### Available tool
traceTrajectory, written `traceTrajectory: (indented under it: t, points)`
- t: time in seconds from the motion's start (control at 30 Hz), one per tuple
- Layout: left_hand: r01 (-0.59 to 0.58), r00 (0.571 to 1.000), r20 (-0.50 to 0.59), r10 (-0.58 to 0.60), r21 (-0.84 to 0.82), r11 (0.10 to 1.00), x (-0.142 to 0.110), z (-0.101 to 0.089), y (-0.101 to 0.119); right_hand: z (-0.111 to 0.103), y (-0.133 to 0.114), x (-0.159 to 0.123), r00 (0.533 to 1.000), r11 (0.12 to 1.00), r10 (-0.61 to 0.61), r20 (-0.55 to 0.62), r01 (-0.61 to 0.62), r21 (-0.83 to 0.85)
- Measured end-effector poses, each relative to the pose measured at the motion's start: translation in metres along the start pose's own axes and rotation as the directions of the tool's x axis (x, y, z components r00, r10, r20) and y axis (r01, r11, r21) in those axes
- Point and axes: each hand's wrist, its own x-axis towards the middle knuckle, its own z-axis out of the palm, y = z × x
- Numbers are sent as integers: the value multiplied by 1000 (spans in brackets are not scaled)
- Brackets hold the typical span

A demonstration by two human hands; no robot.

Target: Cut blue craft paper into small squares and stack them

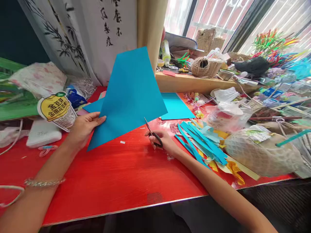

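While the red table spreads beneath, the big blue sheet hangs at 11 o'clock, apparently uncut. From it, at 4 o'clock, lies a pile of blue strips, seemingly finished pieces; at 3 o'clock, 1 partly hidden turquoise sheet seems left whole. The left hand pinches the raised sheet's 8 o'clock side; the right hand, at 5 o'clock, has its fingers curled around scissors, blade contact unclear.

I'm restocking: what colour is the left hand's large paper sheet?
The large paper sheet is blue, clearest in the head view.
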Motion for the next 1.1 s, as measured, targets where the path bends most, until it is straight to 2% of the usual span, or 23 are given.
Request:
traceTrajectory:
  t: [0.33, 0.8, 1.0, 1.1]
  points:
    - [84, 989, 118, -89, 51, 995, -4, 5, 0, 0, -2, -2, 1000, 1000, 13, 8, -13, -18]
    - [69, 983, 172, -70, 15, 998, -7, 8, 4, 0, 1, -1, 1000, 999, -17, 2, 17, -47]
    - [72, 986, 148, -74, 16, 997, -5, 7, 3, 1, 0, -1, 997, 994, -78, 11, 78, -72]
    - [72, 988, 135, -74, 16, 997, -6, 6, 3, 2, -1, -1, 997, 995, -71, 0, 71, -66]
